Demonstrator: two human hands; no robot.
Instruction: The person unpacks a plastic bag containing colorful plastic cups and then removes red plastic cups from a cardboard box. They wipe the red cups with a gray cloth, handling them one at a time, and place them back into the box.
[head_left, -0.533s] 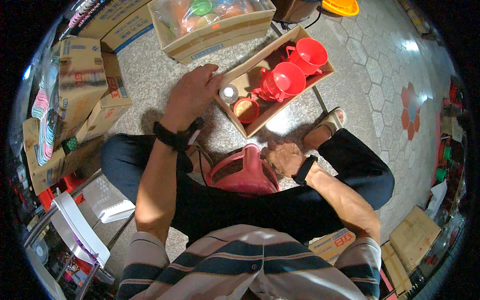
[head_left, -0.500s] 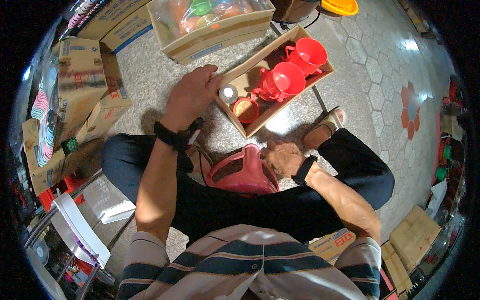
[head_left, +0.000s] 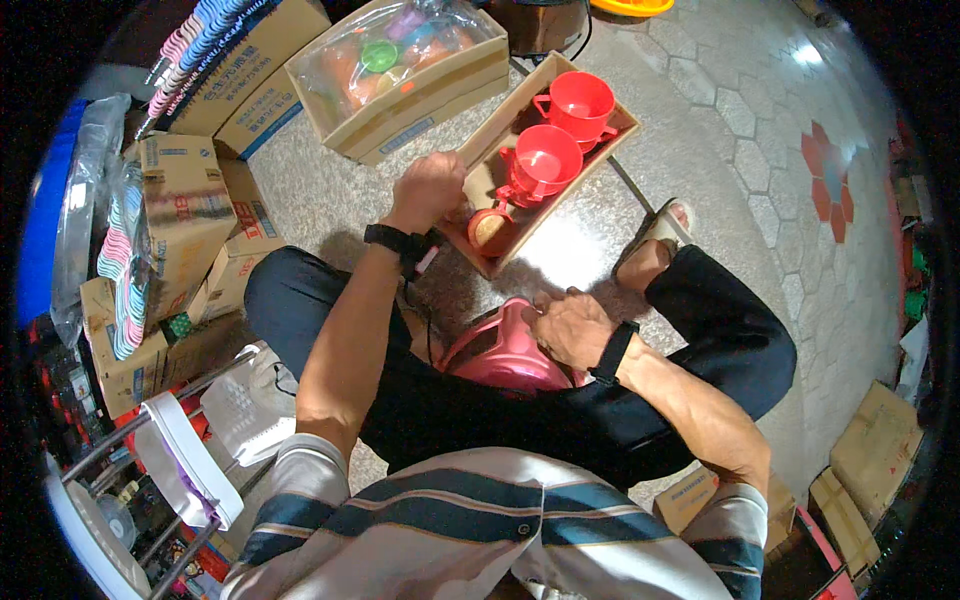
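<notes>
Between my legs sits a pink plastic object with a handle (head_left: 490,360); the curled fingers of my right hand (head_left: 562,325) are at the side of its handle, what they grip hidden. My left hand (head_left: 428,188) bends over the near left end of an open cardboard box (head_left: 525,240), its fingertips hidden. In that box are red plastic cups with handles (head_left: 548,158) and a small red container with tan contents (head_left: 488,230).
Above is a carton of bagged colourful items (head_left: 395,130). Stacked cartons (head_left: 185,230) and striped hanger-like items (head_left: 128,300) stand left, near a metal rack with white plastic parts (head_left: 185,460). My sandalled foot (head_left: 655,250) is right of the box; flattened cardboard (head_left: 870,450) lies lower right.
My left hand has moved right onto the box's end, covering the small silver item seen earlier. The view has shifted slightly; my right hand stays by the pink object.
</notes>
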